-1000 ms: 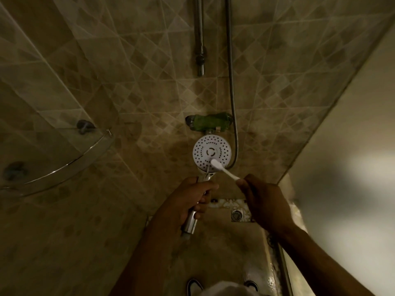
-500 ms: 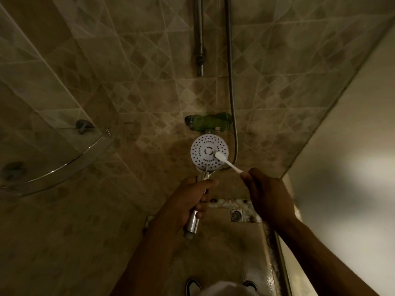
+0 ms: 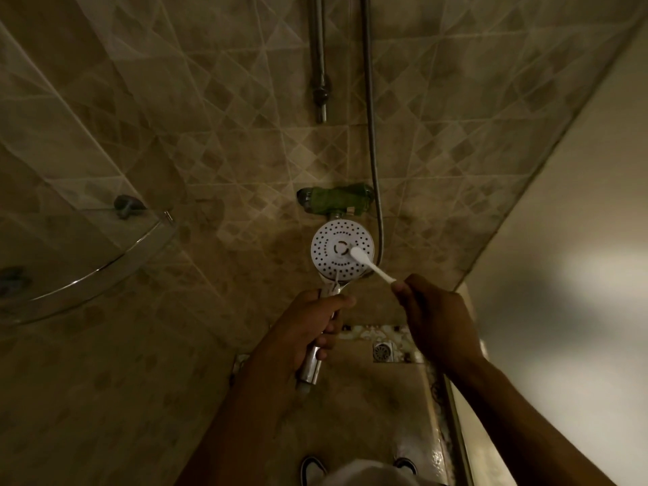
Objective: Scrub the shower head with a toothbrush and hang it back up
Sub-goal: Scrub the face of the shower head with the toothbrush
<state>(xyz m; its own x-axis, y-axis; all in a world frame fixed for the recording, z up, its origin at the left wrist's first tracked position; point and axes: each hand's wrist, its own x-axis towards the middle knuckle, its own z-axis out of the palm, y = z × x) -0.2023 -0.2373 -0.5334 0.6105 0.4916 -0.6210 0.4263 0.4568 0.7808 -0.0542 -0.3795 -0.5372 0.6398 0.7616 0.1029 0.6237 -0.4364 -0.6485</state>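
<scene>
A round white shower head (image 3: 329,256) with dark spray holes faces me in front of the tiled wall. Its chrome handle runs down into my left hand (image 3: 305,331), which grips it. A white toothbrush (image 3: 368,263) lies with its bristle end on the face, just right of the centre. My right hand (image 3: 434,317) pinches the brush's handle at the lower right. The metal hose (image 3: 370,135) climbs the wall on the right of the head.
A green-wrapped mixer tap (image 3: 336,201) sits on the wall just above the shower head. A chrome riser bar (image 3: 318,64) hangs higher up. A curved glass corner shelf (image 3: 105,264) juts out at the left. A floor drain (image 3: 383,352) lies below, and a plain wall closes the right.
The brush tip has travelled from the lower edge of the face up toward its centre. The shower head and both hands have risen slightly.
</scene>
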